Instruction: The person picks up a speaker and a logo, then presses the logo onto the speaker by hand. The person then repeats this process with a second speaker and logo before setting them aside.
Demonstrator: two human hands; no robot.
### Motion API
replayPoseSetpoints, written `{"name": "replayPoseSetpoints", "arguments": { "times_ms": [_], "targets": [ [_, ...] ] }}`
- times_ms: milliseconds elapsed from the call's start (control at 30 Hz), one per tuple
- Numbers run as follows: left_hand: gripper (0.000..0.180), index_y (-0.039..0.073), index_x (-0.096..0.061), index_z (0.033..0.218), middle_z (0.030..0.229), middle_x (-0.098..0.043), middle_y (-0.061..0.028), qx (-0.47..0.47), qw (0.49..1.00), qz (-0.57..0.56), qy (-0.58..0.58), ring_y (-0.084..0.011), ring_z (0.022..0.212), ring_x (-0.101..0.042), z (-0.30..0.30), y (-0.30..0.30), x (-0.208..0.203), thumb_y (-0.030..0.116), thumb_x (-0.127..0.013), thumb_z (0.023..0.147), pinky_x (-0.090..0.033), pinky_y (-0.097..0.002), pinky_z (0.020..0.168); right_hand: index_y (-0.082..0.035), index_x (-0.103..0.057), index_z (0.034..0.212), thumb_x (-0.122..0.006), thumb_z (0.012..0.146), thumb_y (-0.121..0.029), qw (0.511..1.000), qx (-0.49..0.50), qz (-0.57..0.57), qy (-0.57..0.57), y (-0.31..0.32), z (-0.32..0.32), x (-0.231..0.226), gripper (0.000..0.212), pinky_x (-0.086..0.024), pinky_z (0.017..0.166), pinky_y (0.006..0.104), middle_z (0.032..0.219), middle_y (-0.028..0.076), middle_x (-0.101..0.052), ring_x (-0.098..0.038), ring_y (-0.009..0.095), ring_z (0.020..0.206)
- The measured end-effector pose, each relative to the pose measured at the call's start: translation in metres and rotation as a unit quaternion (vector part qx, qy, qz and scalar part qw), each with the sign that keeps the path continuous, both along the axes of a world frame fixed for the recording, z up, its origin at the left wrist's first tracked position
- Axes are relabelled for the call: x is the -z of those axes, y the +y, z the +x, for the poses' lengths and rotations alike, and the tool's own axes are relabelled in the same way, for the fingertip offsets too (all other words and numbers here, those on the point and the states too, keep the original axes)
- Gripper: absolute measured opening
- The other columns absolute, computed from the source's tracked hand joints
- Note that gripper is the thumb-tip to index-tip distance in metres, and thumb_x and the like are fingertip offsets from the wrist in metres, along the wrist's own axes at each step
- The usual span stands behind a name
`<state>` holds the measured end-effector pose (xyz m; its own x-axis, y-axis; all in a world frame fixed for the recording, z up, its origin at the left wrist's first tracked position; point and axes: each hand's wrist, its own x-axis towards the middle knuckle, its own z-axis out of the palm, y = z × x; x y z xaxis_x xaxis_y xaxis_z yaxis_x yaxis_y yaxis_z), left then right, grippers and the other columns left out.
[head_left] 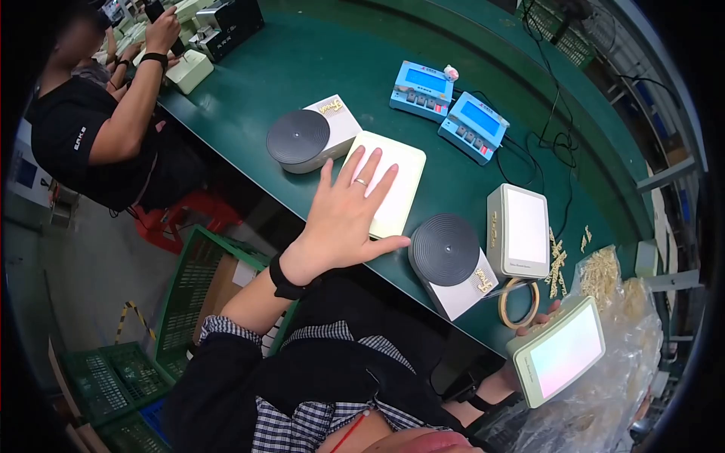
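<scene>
My left hand (349,208), fingers spread and a ring on one of them, lies flat over a pale green box with a white face (404,170) on the table. Close to its thumb is a light grey unit with a round black ridged disc (447,249) and gold lettering. A matching disc unit (298,137) stands beyond the fingertips. At the lower right, my right hand (538,320) grips a pale green device with a bright, lit-looking face (565,353), tilted up off the table. Most of that hand is hidden behind the device.
Another cream box (521,230) stands near the right edge, beside a roll of tape (519,303) and loose gold letter pieces (557,268). Clear plastic bags (604,392) bulge at right. Two blue counters (474,127) with cables sit farther back. A co-worker (98,136) works at far left.
</scene>
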<state>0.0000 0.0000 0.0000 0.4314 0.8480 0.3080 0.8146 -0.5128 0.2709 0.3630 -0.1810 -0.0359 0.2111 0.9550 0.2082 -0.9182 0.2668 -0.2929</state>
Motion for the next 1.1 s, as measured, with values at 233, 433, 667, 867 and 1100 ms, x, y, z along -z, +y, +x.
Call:
{"name": "replayPoseSetpoints", "arguments": {
  "times_ms": [233, 433, 667, 867, 1100],
  "targets": [
    [0.083, 0.011, -0.035, 0.149, 0.155, -0.031, -0.0169, 0.045, 0.994, -0.003, 0.098, -0.0405, 0.143, -0.027, -0.012, 0.008, -0.014, 0.049, -0.06, 0.08, -0.022, -0.0615, 0.111, -0.013, -0.013, 0.155, -0.052, 0.095, -0.043, 0.999, 0.03, 0.023, -0.036, 0.007, -0.008, -0.003, 0.077, -0.037, 0.095, 0.067, 0.155, 0.021, -0.017, -0.039, 0.037, 0.128],
    [0.083, 0.007, -0.036, 0.148, 0.156, -0.031, -0.0147, 0.051, 0.998, 0.003, -0.029, -0.0378, 0.143, -0.028, -0.032, 0.014, -0.007, 0.044, -0.062, 0.079, -0.021, -0.0588, 0.113, -0.011, -0.013, 0.154, -0.052, 0.096, -0.04, 0.998, 0.041, 0.003, -0.046, 0.001, 0.002, -0.002, 0.076, -0.041, 0.094, 0.0648, 0.155, 0.021, -0.017, -0.041, 0.037, 0.126],
    [0.078, 0.013, -0.038, 0.149, 0.156, -0.031, -0.0153, -0.063, 0.998, -0.019, -0.003, -0.0362, 0.141, -0.031, -0.109, 0.086, 0.002, 0.042, -0.066, 0.081, -0.027, -0.0488, 0.113, -0.01, -0.013, 0.154, -0.052, 0.096, -0.038, 0.991, 0.077, 0.008, -0.104, -0.002, 0.0, -0.005, 0.075, -0.044, 0.094, 0.0603, 0.154, 0.023, -0.018, -0.043, 0.037, 0.125],
    [0.07, 0.02, -0.046, 0.145, 0.154, -0.033, -0.0175, 0.108, 0.989, -0.043, 0.095, -0.0362, 0.138, -0.036, -0.188, 0.136, -0.015, 0.042, -0.069, 0.082, -0.037, -0.0432, 0.109, -0.004, -0.01, 0.153, -0.052, 0.096, -0.037, 0.991, 0.094, -0.018, -0.094, -0.007, -0.009, -0.012, 0.078, -0.046, 0.095, 0.0566, 0.153, 0.024, -0.02, -0.045, 0.036, 0.124],
    [0.096, 0.006, -0.048, 0.14, 0.144, -0.043, -0.0231, -0.276, 0.932, -0.154, -0.18, -0.0347, 0.129, -0.046, -0.133, 0.125, 0.008, 0.041, -0.086, 0.058, -0.046, -0.0447, 0.101, 0.002, -0.009, 0.152, -0.053, 0.096, -0.037, 0.988, 0.107, -0.034, -0.106, 0.0, -0.02, -0.019, 0.081, -0.046, 0.095, 0.0545, 0.145, 0.025, -0.029, -0.045, 0.035, 0.124]
  ]
}}
